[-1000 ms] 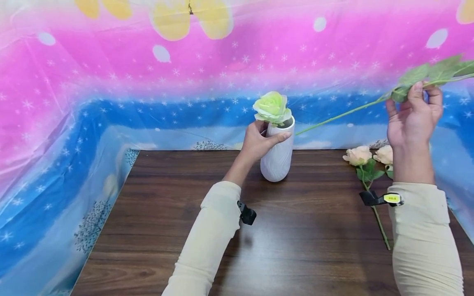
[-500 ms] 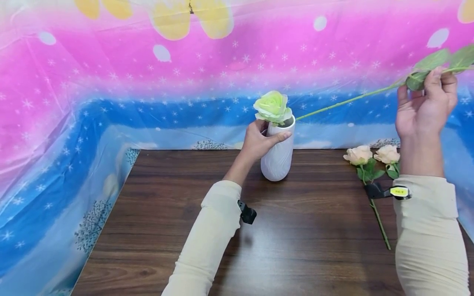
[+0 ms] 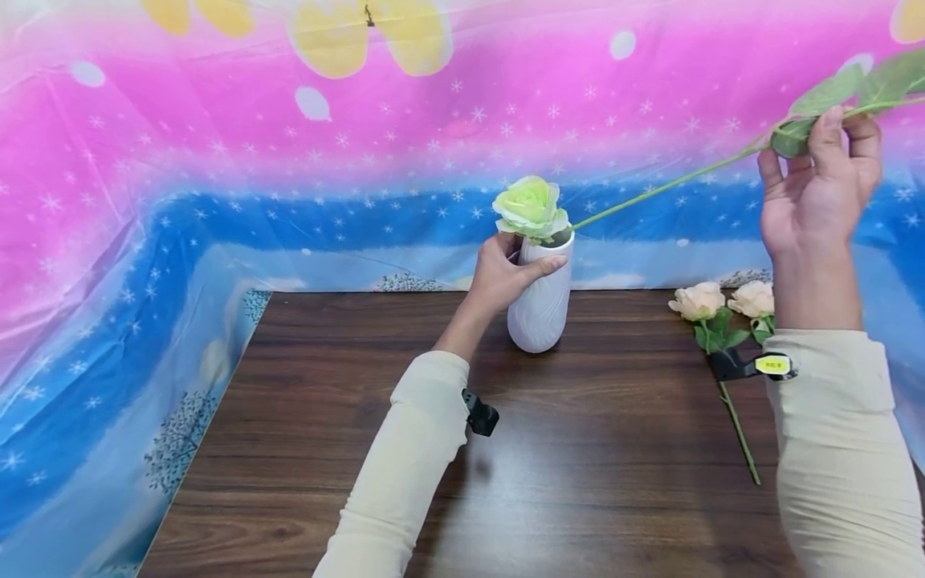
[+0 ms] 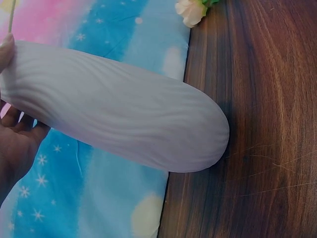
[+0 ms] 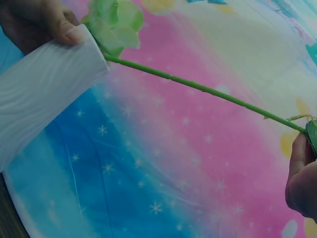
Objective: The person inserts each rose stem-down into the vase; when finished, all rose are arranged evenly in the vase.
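Observation:
A white vase [image 3: 538, 313] with a wavy relief stands on the table, and my left hand [image 3: 499, 273] grips it just below the rim. One pale green rose [image 3: 530, 207] sits in its mouth, the bloom leaning left over the rim. Up at the right, my right hand [image 3: 820, 189] pinches a long green flower stem [image 3: 672, 183] among its leaves [image 3: 827, 90]. That stem slants down to the left, its lower end right at the vase's rim. In the right wrist view the stem [image 5: 213, 91] meets the rim beside the green bloom. Its upper end runs out of the head view.
Two peach roses [image 3: 697, 302] lie at the right on the brown wooden table [image 3: 347, 417], partly behind the right forearm. A pink and blue patterned cloth [image 3: 405, 144] hangs behind the table and along its left side.
My right hand has risen, shifting right and then slightly back left. The stem's lower end has come up from beside the vase to its rim. The left hand stays on the vase.

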A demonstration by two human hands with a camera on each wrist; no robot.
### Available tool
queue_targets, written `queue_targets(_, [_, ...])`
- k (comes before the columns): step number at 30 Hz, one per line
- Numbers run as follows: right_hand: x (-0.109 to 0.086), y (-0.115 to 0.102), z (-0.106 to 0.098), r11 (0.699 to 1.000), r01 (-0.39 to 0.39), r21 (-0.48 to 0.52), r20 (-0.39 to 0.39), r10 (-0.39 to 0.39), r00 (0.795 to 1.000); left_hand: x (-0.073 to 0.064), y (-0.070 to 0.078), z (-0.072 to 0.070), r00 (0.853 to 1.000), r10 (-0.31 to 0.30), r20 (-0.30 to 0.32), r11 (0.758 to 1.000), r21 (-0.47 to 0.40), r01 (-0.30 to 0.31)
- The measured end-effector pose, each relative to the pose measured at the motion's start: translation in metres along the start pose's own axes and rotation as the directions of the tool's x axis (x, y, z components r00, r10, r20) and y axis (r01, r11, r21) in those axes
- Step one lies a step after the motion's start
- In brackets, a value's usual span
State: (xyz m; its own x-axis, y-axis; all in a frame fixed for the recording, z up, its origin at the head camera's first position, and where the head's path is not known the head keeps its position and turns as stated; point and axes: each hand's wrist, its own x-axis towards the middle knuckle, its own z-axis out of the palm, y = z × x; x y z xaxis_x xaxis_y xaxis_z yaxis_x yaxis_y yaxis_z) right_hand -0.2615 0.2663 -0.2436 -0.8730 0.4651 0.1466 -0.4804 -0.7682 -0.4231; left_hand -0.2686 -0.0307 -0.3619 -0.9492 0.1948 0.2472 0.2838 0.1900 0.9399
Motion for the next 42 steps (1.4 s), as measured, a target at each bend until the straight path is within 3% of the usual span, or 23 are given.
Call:
queue_targets(10, [-0.003, 0.011, 0.017, 0.999, -0.045, -0.006, 0.086, 0.045, 0.995, 0.003, 0.002, -0.001, 1.000, 0.006, -0.007, 1.000, 0.002, -0.006])
queue_targets(17, [-0.013, 0.023, 0.025, 0.997, -0.082, -0.016, 0.180, 0.083, 0.980, 0.002, 0.002, 0.000, 1.000, -0.007, -0.008, 1.000, -0.001, 0.007])
queue_targets(21, [-0.017, 0.030, 0.028, 0.996, -0.076, -0.042, 0.259, 0.084, 0.962, 0.000, 0.002, 0.000, 1.000, -0.014, -0.006, 1.000, -0.001, 0.014])
queue_targets(28, [-0.022, 0.041, 0.029, 0.989, -0.011, -0.150, 0.414, 0.073, 0.907, 0.002, 0.001, 0.000, 1.000, -0.009, -0.008, 1.000, 0.004, 0.009])
queue_targets(35, [-0.024, 0.052, 0.029, 0.960, 0.083, -0.269, 0.466, 0.054, 0.883, 0.004, 0.001, 0.001, 1.000, 0.005, -0.003, 1.000, -0.002, -0.005])
queue_targets(42, [-0.026, 0.062, 0.028, 0.961, 0.010, -0.276, 0.433, 0.115, 0.894, 0.003, 0.001, 0.001, 1.000, 0.014, -0.002, 1.000, -0.013, -0.014])
